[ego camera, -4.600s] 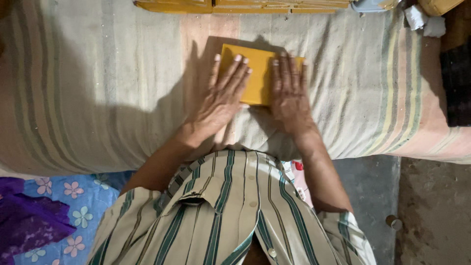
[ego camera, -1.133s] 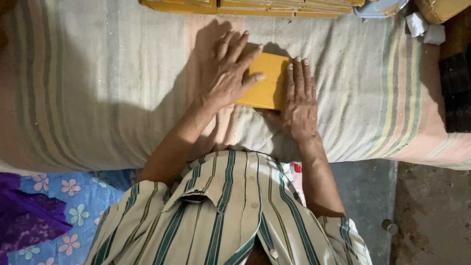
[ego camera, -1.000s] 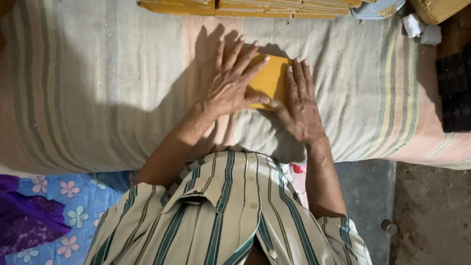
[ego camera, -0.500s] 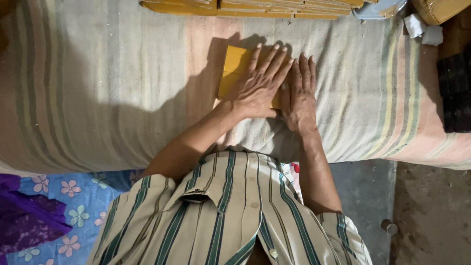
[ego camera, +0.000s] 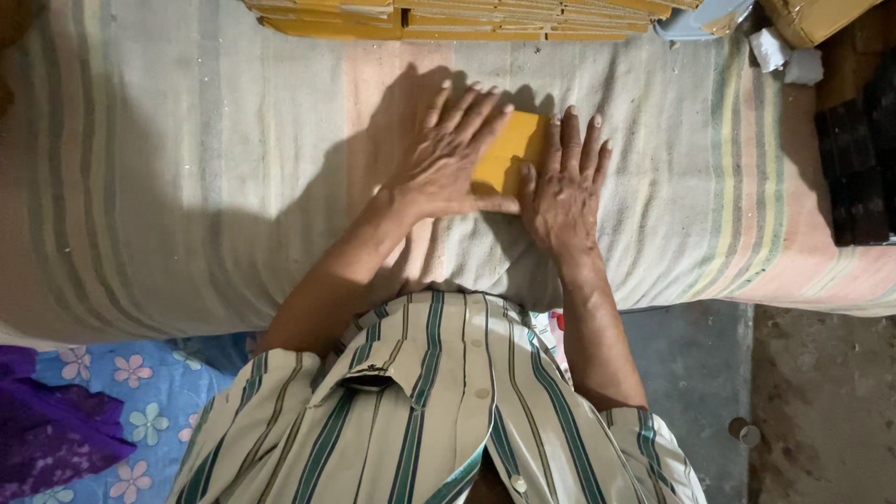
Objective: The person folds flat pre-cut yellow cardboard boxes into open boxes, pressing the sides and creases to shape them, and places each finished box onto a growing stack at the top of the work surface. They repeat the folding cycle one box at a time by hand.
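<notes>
Paper piece [ego camera: 509, 154], yellow, thin, light and limp by the look, pinned flat under left hand [ego camera: 446, 159], right hand [ego camera: 563, 187] spread beside it; best lifted by far edge.

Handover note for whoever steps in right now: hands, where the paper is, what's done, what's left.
Left hand: flat, fingers spread, pressing on the left part of the yellow folded paper. No grip closed.
Right hand: flat on the paper's right edge, palm on the striped cloth.
Paper: lies flat on the cloth, mostly covered by both hands.
Stack of similar yellow pieces: along the far edge of the cloth.
Done: paper looks folded to a small rectangle.
Left: probably finish pressing the crease, then move it to the stack; whether more folds remain cannot be told.
</notes>
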The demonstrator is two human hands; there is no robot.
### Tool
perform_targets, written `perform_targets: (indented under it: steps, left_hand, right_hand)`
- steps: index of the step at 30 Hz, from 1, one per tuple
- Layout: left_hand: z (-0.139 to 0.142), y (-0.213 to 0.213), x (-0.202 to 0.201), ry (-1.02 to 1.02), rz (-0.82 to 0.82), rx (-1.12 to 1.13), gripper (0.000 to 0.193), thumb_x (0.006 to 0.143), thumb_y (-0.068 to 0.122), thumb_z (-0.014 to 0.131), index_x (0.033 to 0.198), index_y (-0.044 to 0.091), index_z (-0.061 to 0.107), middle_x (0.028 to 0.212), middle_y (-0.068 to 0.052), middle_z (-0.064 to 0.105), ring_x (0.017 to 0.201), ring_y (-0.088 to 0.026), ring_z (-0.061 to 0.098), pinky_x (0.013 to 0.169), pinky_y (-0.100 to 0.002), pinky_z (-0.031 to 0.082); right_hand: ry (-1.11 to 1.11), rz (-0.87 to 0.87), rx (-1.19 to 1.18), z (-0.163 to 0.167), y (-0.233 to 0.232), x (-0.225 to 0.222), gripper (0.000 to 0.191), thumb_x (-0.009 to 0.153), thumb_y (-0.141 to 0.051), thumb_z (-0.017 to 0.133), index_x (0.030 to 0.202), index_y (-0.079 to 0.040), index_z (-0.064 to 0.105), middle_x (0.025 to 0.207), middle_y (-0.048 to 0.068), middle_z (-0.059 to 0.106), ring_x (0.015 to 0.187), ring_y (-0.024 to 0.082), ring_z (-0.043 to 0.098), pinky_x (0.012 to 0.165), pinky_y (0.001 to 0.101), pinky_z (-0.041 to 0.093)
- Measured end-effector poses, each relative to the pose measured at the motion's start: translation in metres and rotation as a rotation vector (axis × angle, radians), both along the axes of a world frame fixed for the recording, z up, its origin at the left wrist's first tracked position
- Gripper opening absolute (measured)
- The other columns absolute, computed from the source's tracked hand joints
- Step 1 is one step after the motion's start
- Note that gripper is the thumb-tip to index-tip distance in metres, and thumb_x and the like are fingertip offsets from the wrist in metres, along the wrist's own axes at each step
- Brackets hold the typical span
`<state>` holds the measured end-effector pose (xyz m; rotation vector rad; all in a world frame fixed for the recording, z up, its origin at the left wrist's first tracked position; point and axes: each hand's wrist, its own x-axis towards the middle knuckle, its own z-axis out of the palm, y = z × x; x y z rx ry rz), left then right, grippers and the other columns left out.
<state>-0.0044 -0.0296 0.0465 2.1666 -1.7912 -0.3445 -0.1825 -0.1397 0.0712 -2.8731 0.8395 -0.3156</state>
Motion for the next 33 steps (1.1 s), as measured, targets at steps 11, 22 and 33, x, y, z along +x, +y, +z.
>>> perform_targets:
  steps: [11, 22, 33]
  left_hand:
    - [-0.039, -0.039, 0.030, 0.144, 0.356, -0.349, 0.042, 0.112, 0.038, 0.040, 0.126, 0.002, 0.057, 0.120, -0.020, 0.060, 0.117, -0.038, 0.054, 0.106, -0.055, 0.035]
    - [-0.042, -0.040, 0.046, 0.390, 0.422, -0.370, 0.044, 0.109, 0.037, 0.049, 0.093, 0.000, 0.067, 0.083, -0.020, 0.067, 0.075, -0.034, 0.065, 0.074, -0.052, 0.053]
    - [-0.046, -0.040, 0.040, -0.201, 0.497, -0.485, 0.040, 0.103, 0.039, 0.050, 0.089, 0.008, 0.071, 0.090, -0.016, 0.068, 0.079, -0.031, 0.064, 0.071, -0.052, 0.052]
  right_hand:
    - [0.095, 0.171, -0.002, -0.009, -0.001, 0.079, 0.057, 0.095, -0.037, 0.058, 0.134, 0.005, 0.055, 0.129, 0.029, 0.058, 0.123, 0.045, 0.052, 0.112, 0.0561, 0.033]
    - [0.149, -0.004, 0.020, -0.017, -0.046, 0.063, 0.038, 0.112, -0.034, 0.044, 0.116, -0.005, 0.068, 0.116, 0.021, 0.070, 0.111, 0.039, 0.062, 0.098, 0.0533, 0.046]
    - [0.388, 0.055, -0.111, -0.003, 0.006, 0.092, 0.058, 0.099, -0.046, 0.032, 0.137, -0.008, 0.056, 0.151, 0.030, 0.045, 0.141, 0.058, 0.032, 0.109, 0.0724, 0.004]
